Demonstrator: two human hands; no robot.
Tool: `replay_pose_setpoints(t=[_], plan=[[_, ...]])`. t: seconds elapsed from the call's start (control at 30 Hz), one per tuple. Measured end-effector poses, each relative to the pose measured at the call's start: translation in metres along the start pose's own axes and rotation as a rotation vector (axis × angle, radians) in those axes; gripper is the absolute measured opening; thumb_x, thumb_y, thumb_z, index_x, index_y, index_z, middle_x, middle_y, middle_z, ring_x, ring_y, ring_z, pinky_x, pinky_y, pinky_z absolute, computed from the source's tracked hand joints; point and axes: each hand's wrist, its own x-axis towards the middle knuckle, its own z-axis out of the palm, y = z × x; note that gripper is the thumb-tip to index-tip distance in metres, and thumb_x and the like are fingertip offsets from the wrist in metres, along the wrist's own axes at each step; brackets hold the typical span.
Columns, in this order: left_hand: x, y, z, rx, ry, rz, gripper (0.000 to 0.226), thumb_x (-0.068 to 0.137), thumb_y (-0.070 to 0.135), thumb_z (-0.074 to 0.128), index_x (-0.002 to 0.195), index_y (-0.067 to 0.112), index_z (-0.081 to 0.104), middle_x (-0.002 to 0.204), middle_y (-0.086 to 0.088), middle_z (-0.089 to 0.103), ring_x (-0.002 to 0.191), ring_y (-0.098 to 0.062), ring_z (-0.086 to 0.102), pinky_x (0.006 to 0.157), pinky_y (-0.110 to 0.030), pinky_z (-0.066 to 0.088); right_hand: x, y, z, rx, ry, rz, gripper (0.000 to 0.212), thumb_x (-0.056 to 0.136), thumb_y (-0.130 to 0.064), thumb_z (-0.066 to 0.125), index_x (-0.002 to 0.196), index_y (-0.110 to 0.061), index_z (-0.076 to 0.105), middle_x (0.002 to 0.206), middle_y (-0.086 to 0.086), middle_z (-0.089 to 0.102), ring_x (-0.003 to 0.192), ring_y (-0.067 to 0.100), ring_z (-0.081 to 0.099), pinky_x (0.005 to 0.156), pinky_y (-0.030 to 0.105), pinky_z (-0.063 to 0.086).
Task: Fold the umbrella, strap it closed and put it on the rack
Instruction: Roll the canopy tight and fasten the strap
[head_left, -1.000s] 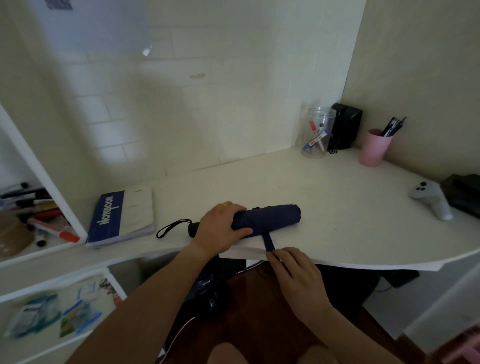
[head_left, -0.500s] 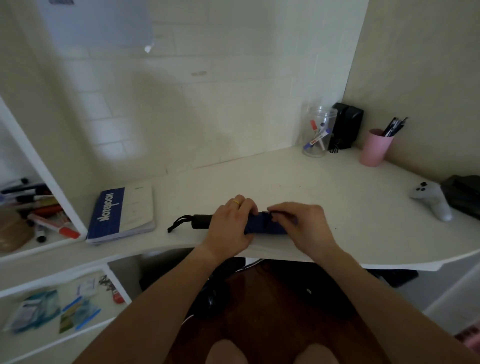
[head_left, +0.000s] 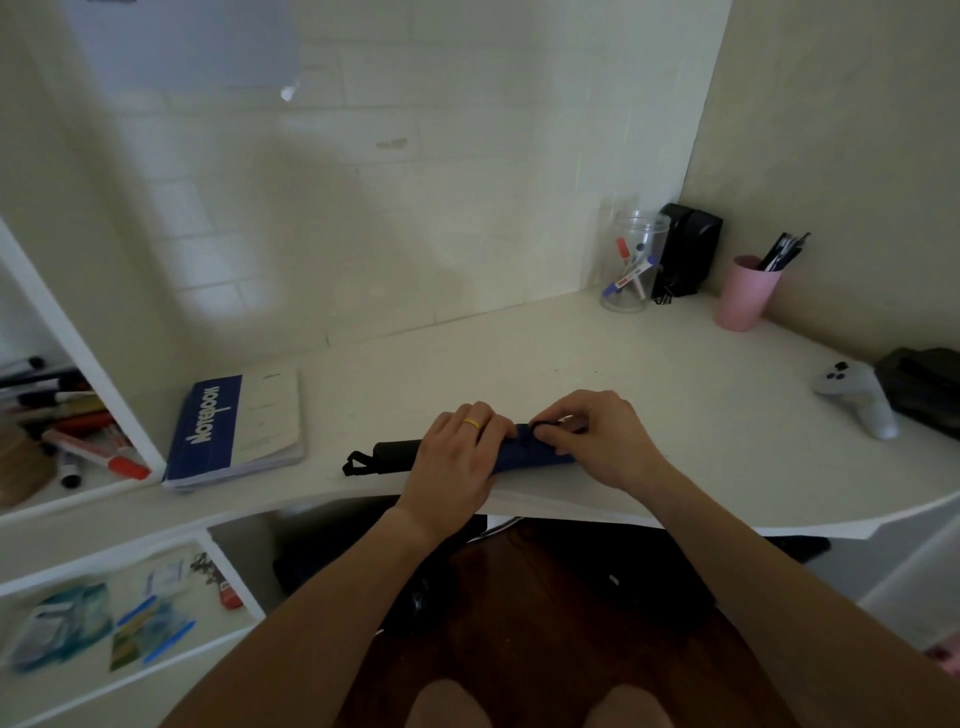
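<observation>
A folded dark blue umbrella (head_left: 524, 453) lies lengthwise near the front edge of the white desk (head_left: 623, 364). Its black handle (head_left: 397, 449) and wrist loop (head_left: 356, 464) stick out to the left. My left hand (head_left: 457, 462), with a gold ring, wraps over the umbrella's middle and holds it down. My right hand (head_left: 605, 439) covers the right part, thumb and fingertips pinched on the dark strap (head_left: 540, 427) on top of the canopy. The umbrella's far tip is hidden under my right hand. White shelves (head_left: 104, 519) stand at the left.
A blue and white notebook (head_left: 239, 426) lies left of the umbrella. At the back right stand a clear jar of markers (head_left: 631, 270), a black box (head_left: 688, 254) and a pink pen cup (head_left: 745, 293). A white controller (head_left: 857, 395) and a dark object (head_left: 924, 389) sit at the right.
A second ago my right hand pulled the strap down off the desk's front edge. It has since brought the strap over the umbrella and now pinches it on top. My left hand stayed put.
</observation>
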Motion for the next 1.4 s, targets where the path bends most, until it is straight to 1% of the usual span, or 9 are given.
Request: replay_pose_setpoints(t=[0.33,0.47,0.57,0.73,0.83,1.0,1.13,1.3,1.4], plan=[[-0.003,-0.002,0.003,0.052,0.034,0.102,0.016,0.084,0.006,0.066,0.099,0.009,0.066,0.096,-0.012,0.061,0.081,-0.03,0.058,0.071,-0.038,0.044,0.012,-0.004,-0.001,-0.149,-0.071,-0.018,0.017,0.077,-0.024,0.082,0.093,-0.027,0.079,0.085,-0.017,0.068,0.073,-0.001,0.061,0.069,0.016,0.043],[-0.005,-0.002,0.002,0.072,0.048,0.141,0.012,0.089,0.007,0.057,0.098,0.008,0.066,0.096,-0.013,0.063,0.085,-0.03,0.06,0.074,-0.04,0.046,0.03,0.004,-0.01,-0.197,-0.381,0.03,0.053,0.085,-0.032,0.076,0.134,-0.021,0.062,0.125,-0.004,0.066,0.114,0.013,0.06,0.093,0.024,0.043],[-0.007,0.0,0.004,0.093,0.054,0.151,0.014,0.091,0.008,0.053,0.097,0.009,0.066,0.098,-0.013,0.064,0.089,-0.031,0.06,0.079,-0.041,0.048,0.035,0.008,-0.015,-0.12,-0.554,-0.001,0.037,0.092,-0.029,0.069,0.127,-0.017,0.067,0.122,-0.003,0.07,0.109,0.011,0.063,0.096,0.026,0.047],[0.001,0.005,-0.001,0.103,-0.01,0.061,0.021,0.083,0.006,0.059,0.103,0.01,0.061,0.106,-0.012,0.059,0.096,-0.031,0.056,0.083,-0.039,0.045,0.038,0.016,-0.012,-0.016,-0.409,-0.064,0.018,0.087,-0.022,0.075,0.105,-0.019,0.076,0.1,-0.004,0.075,0.094,0.013,0.068,0.086,0.029,0.054],[0.008,0.002,-0.006,0.07,-0.099,0.041,0.034,0.073,0.009,0.065,0.106,0.013,0.057,0.115,-0.01,0.056,0.101,-0.028,0.053,0.086,-0.036,0.043,0.041,0.019,-0.011,0.018,-0.411,-0.045,0.016,0.085,-0.023,0.077,0.102,-0.02,0.076,0.098,-0.006,0.076,0.093,0.008,0.069,0.083,0.022,0.051],[0.019,-0.012,-0.017,-0.153,-0.372,-0.053,0.049,0.069,0.032,0.072,0.112,0.023,0.05,0.111,0.003,0.056,0.098,-0.02,0.057,0.083,-0.033,0.046,0.041,0.021,-0.009,0.017,-0.365,-0.085,0.014,0.081,-0.022,0.08,0.094,-0.017,0.077,0.089,-0.004,0.077,0.086,0.009,0.071,0.079,0.021,0.053],[0.029,-0.01,-0.013,-0.269,-0.53,-0.222,0.072,0.075,0.06,0.073,0.132,0.029,0.04,0.114,0.003,0.067,0.096,-0.02,0.065,0.082,-0.038,0.053,0.037,0.02,-0.007,0.008,-0.326,-0.071,0.015,0.078,-0.028,0.083,0.089,-0.02,0.078,0.085,-0.006,0.077,0.083,0.008,0.071,0.079,0.025,0.055],[0.029,-0.007,-0.008,-0.309,-0.317,-0.247,0.044,0.081,0.042,0.077,0.118,0.023,0.063,0.107,0.003,0.069,0.094,-0.017,0.064,0.083,-0.042,0.052,0.034,0.036,-0.02,-0.045,-0.181,0.136,0.05,0.064,-0.066,0.079,0.096,-0.028,0.072,0.094,-0.009,0.072,0.088,0.008,0.067,0.076,0.029,0.054],[0.026,0.004,-0.009,-0.364,-0.161,-0.338,0.043,0.079,0.042,0.079,0.115,0.024,0.063,0.104,0.006,0.069,0.089,-0.014,0.064,0.08,-0.038,0.054,0.031,0.032,-0.025,0.329,-0.046,0.265,0.044,0.063,-0.049,0.089,0.089,-0.016,0.074,0.088,0.003,0.076,0.084,0.019,0.072,0.071,0.034,0.062]])
